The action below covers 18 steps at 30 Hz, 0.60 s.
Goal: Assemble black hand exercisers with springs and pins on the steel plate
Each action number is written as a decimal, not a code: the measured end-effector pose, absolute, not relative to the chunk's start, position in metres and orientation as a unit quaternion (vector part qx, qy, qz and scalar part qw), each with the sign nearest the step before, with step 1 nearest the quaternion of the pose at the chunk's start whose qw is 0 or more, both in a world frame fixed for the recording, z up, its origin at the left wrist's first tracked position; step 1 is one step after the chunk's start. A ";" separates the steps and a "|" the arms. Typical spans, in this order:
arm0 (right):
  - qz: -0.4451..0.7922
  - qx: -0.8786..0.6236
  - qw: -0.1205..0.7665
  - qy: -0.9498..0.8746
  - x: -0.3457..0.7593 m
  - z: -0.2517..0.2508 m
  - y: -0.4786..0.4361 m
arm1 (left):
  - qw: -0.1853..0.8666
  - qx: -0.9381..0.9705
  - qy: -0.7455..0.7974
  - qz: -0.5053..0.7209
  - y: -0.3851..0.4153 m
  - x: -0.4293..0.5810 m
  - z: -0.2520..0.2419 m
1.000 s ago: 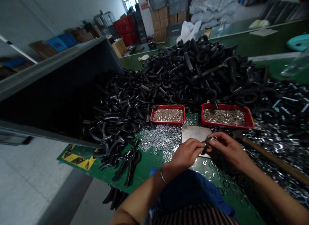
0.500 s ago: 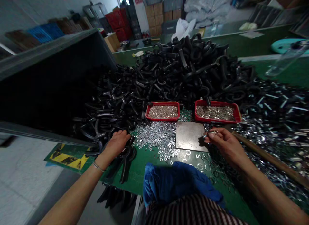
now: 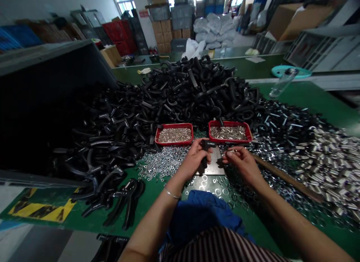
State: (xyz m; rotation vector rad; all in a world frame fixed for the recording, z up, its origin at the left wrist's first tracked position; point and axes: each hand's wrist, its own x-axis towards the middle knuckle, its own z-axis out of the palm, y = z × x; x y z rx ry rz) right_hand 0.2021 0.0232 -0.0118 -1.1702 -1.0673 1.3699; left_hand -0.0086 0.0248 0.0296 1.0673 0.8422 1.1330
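Black part (image 3: pixel 208 145) gripped in the left hand (image 3: pixel 194 158), over the metal plate (image 3: pixel 217 167)! Just beside, apart, the right hand (image 3: pixel 242 162) pinches small shiny pieces (image 3: pixel 233 152) (perhaps rings, hard to tell).

Factory workshop: heaped black parts (image 3: pixel 194 82), loose washers (image 3: pixel 161 162), stacked crates (image 3: pixel 119 37).

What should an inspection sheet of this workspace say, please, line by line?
Surface: green tabletop, with yellow-and-black striped tape near its edge.
Work parts: two red rectangular trays of small shiny metal pieces; flat silver metal plate.
Clutter: heap of curved black parts; scattered silver metal rings; brown wooden handle.
Left hand: grips a small black part.
Right hand: pinches a tiny shiny metal item, details unclear.
Cables: nothing seen.
Surroundings: large grey bin; stacked brown cardboard boxes; bulging whitish sacks.
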 end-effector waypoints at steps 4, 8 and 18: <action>0.533 -0.486 0.527 -0.449 0.217 -0.010 0.029 | 0.617 0.490 0.381 0.484 0.042 0.035 0.002; 0.542 -0.495 0.524 -0.431 0.220 -0.011 0.033 | 0.643 0.471 0.397 0.454 0.042 0.039 -0.021; 0.540 -0.488 0.512 -0.456 0.184 -0.014 0.041 | 0.675 0.402 0.387 0.483 0.046 0.027 -0.031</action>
